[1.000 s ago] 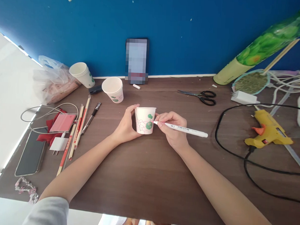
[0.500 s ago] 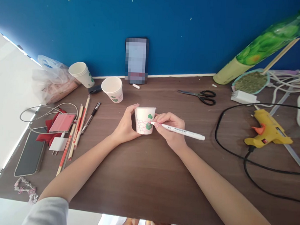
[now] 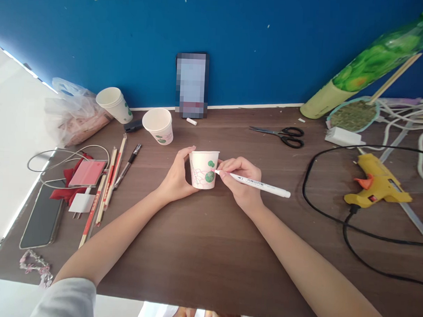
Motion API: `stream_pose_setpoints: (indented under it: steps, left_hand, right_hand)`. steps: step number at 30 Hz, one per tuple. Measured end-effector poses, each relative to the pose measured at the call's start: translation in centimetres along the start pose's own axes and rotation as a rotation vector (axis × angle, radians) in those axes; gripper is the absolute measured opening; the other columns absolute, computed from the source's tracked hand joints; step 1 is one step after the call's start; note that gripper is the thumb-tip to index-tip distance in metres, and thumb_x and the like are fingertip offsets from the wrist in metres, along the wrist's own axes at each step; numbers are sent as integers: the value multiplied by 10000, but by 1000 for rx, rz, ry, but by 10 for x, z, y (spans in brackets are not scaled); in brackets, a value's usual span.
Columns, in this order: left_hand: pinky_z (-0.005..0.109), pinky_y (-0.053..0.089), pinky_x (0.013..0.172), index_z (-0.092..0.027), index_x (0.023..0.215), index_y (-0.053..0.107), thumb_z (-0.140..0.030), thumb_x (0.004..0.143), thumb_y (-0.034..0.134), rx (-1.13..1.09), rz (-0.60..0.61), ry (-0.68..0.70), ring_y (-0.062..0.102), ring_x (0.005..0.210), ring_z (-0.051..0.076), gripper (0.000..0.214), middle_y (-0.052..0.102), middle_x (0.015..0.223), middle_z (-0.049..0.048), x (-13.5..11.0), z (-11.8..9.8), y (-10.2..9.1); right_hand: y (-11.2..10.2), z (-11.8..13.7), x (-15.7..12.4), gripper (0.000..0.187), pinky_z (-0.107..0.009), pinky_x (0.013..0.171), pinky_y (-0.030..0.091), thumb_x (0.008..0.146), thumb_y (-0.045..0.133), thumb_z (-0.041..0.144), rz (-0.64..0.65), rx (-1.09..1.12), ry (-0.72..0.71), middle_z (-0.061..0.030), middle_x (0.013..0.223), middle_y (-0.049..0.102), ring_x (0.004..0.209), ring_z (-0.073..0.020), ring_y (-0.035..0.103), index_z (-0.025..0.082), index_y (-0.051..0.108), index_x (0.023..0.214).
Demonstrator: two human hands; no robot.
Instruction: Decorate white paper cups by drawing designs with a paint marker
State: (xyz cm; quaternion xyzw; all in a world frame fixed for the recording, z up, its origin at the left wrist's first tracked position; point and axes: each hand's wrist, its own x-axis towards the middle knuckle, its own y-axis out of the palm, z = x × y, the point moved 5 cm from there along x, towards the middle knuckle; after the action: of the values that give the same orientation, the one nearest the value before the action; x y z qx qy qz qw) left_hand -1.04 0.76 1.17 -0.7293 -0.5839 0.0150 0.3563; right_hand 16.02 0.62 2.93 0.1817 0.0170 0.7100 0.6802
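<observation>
A white paper cup (image 3: 201,163) with green leaf prints and pink drawn lines is upright at the middle of the desk. My left hand (image 3: 178,175) is closed around its left side, thumb low and fingers behind, partly hidden by the cup. In my right hand (image 3: 243,182) is a white marker (image 3: 261,184), pinched near its tip. That tip is at the cup's right side, close to the printed leaves; whether it touches the wall I cannot tell. A small white marker cap (image 3: 191,121) lies behind the cup, below a propped-up phone (image 3: 192,85).
More paper cups (image 3: 158,126) stand at the back left, near a plastic bag (image 3: 76,115). Wooden sticks (image 3: 101,195), a pen (image 3: 127,166) and a phone (image 3: 42,216) lie left. Scissors (image 3: 286,135), a yellow glue gun (image 3: 375,182) with black cable and a green bottle (image 3: 373,62) are right.
The marker and my right fingers have shifted very slightly to the right, the tip moving a little off the leaf print. My left hand and the cup have stayed nearly still.
</observation>
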Motion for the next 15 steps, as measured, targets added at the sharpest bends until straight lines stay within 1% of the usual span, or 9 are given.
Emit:
stream_pose_setpoints:
  steps: [6, 15]
  left_hand:
    - [559, 426, 1068, -221, 1350, 220, -380, 644, 827, -4, 2, -7, 465, 1313, 348, 944, 366, 1396, 217, 0, 0, 0]
    - [568, 423, 1068, -232, 1354, 216, -394, 646, 826, 2, -10, 24, 471, 1306, 350, 949, 370, 1387, 210, 0, -1, -1]
  right_hand:
    - [1, 2, 1, 249, -473, 915, 528, 683, 792, 312, -11, 20, 14, 39, 594, 618, 598, -130, 592, 229, 571, 605]
    - [2, 3, 1, 307, -507, 927, 532, 663, 805, 371, -16, 21, 25, 45, 567, 586, 581, -128, 565, 233, 544, 580]
